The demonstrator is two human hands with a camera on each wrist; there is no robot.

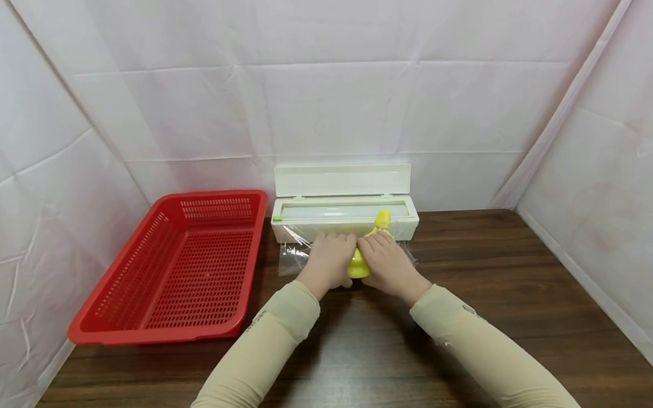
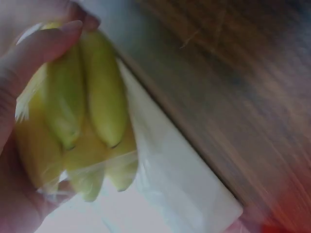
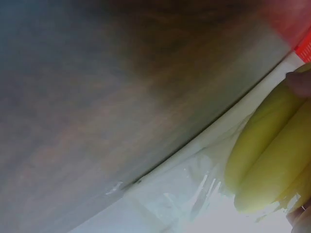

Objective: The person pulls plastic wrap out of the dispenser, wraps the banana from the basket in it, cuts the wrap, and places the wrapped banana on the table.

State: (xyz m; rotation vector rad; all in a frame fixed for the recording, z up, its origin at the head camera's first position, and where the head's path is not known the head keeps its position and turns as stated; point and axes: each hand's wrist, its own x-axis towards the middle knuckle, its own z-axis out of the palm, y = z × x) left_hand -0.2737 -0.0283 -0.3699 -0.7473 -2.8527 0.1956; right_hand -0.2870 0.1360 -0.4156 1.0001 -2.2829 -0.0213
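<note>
A bunch of yellow bananas [image 1: 359,267] is held between both hands in front of a white cling film dispenser [image 1: 344,217], with the stem end pointing up toward the box. My left hand [image 1: 331,259] grips the bunch from the left; in the left wrist view its thumb lies over the bananas [image 2: 104,92]. From the right, my right hand [image 1: 386,262] holds the same bunch. Clear cling film [image 1: 292,262] hangs down the dispenser's front and covers part of the bananas. Most of the right hand's fingers fall outside the right wrist view, where the bananas [image 3: 272,150] show at the edge.
To the left stands a red plastic basket [image 1: 204,277] with slotted walls and floor. The dispenser's lid [image 1: 342,180] is raised against the white cloth backdrop [image 1: 326,107], and a green slider [image 1: 278,218] sits at its left end. Everything stands on a dark wooden table [image 1: 484,272].
</note>
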